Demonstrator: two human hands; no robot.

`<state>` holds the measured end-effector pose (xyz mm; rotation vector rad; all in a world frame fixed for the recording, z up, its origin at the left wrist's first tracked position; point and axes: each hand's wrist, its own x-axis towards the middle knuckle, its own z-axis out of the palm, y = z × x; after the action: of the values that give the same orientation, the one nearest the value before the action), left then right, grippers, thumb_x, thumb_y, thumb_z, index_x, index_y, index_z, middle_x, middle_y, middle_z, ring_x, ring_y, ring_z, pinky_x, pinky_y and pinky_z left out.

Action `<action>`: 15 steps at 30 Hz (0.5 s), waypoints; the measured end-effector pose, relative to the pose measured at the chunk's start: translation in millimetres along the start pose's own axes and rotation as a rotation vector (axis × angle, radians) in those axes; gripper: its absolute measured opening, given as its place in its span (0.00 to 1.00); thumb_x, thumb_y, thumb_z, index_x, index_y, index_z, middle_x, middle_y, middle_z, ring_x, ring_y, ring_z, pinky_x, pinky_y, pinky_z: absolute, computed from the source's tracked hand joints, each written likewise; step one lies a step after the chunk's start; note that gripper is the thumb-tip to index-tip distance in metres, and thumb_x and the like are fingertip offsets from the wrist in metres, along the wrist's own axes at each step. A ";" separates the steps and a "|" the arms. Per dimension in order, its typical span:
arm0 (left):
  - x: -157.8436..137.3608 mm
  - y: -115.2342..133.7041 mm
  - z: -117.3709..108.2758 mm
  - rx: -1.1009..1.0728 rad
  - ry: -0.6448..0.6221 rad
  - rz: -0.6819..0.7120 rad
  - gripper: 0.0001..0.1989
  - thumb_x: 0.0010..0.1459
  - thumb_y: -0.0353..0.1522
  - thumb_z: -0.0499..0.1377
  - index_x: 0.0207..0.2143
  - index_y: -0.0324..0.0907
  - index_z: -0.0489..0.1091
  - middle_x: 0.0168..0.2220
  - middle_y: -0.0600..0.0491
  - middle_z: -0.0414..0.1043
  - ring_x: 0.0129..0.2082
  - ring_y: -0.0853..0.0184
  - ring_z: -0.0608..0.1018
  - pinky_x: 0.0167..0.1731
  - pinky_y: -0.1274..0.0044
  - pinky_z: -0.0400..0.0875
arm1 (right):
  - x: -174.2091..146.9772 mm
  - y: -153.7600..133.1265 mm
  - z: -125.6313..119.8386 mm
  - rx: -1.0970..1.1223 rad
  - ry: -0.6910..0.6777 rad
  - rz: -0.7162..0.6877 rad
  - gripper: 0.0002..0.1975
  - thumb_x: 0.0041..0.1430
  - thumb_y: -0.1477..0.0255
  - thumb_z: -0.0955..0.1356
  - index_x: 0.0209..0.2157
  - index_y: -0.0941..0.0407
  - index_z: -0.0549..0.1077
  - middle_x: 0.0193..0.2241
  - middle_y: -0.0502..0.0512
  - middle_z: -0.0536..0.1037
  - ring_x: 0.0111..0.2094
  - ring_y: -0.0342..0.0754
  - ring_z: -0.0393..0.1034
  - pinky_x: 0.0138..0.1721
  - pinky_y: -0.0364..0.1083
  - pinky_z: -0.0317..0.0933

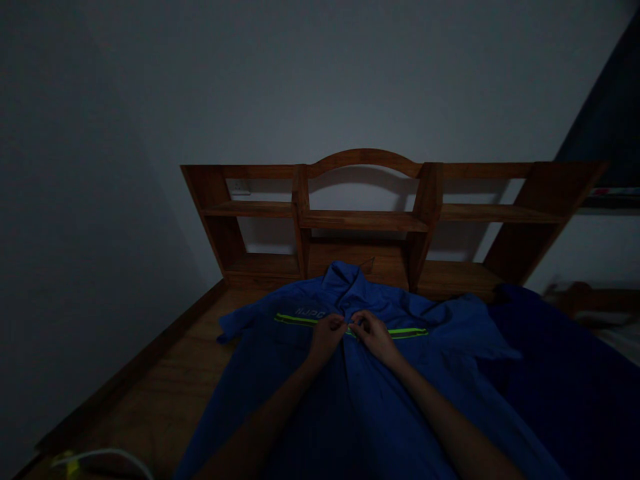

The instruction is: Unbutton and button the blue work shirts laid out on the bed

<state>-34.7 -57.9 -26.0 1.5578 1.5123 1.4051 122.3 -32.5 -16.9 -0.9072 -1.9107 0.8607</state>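
A blue short-sleeved shirt (300, 360) lies spread out with its collar pointing away from me. Yellow-green stripes cross its chest, and pale lettering sits above the left one. My left hand (329, 332) pinches the front opening just below the collar. Opposite it, almost touching, my right hand (373, 333) pinches the other side of the placket at stripe height. Fingertips of both hands meet on the cloth; whether a button lies between them is too dark and small to see.
Behind the collar stands a wooden shelf unit (365, 219) against the wall. A dark blue cloth (565, 380) lies right of the shirt. The wooden surface (170, 373) shows at left. A white cord (107, 451) curves at the lower left.
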 end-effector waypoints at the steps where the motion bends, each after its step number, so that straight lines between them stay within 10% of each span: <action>1: 0.1 -0.3 0.0 0.000 -0.001 -0.001 0.06 0.48 0.31 0.57 0.28 0.39 0.72 0.28 0.54 0.75 0.29 0.68 0.76 0.34 0.76 0.69 | 0.1 0.5 0.2 0.003 0.001 0.002 0.12 0.55 0.62 0.65 0.37 0.56 0.68 0.31 0.50 0.72 0.22 0.40 0.65 0.26 0.41 0.59; 15: -3.0 8.6 -3.4 0.028 -0.001 0.016 0.07 0.48 0.31 0.56 0.28 0.38 0.72 0.28 0.53 0.75 0.30 0.66 0.76 0.34 0.76 0.68 | 1.1 -4.0 -0.3 0.003 0.011 0.035 0.13 0.54 0.62 0.66 0.36 0.56 0.68 0.29 0.50 0.72 0.23 0.41 0.66 0.26 0.40 0.59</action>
<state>-34.2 -63.6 -18.1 1.5904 1.5280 1.3975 121.1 -33.5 -13.0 -0.9445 -1.8884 0.8772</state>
